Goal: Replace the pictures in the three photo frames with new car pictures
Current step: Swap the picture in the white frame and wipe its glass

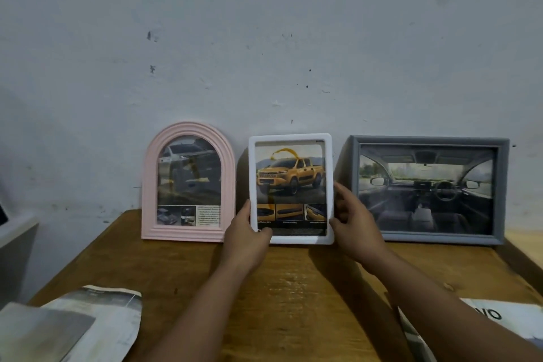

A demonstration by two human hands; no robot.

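Both hands hold the white rectangular plastic photo frame (291, 188) with its yellow pickup picture, standing upright on the wooden tabletop (293, 288) between the pink arched frame (188, 182) and the grey landscape frame (429, 189). Left hand (246, 232) pinches the lower-left corner; right hand (352, 214) curls round the right edge. Its long axis stands vertical, midway between both grips.

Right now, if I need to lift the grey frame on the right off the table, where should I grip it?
Probably the grey frame by its two short side rails, one hand from each side. It stands upright in landscape, leaning back toward the wall, so the back is hard to reach. Note the right hand, holding the white frame, sits just before its left rail.
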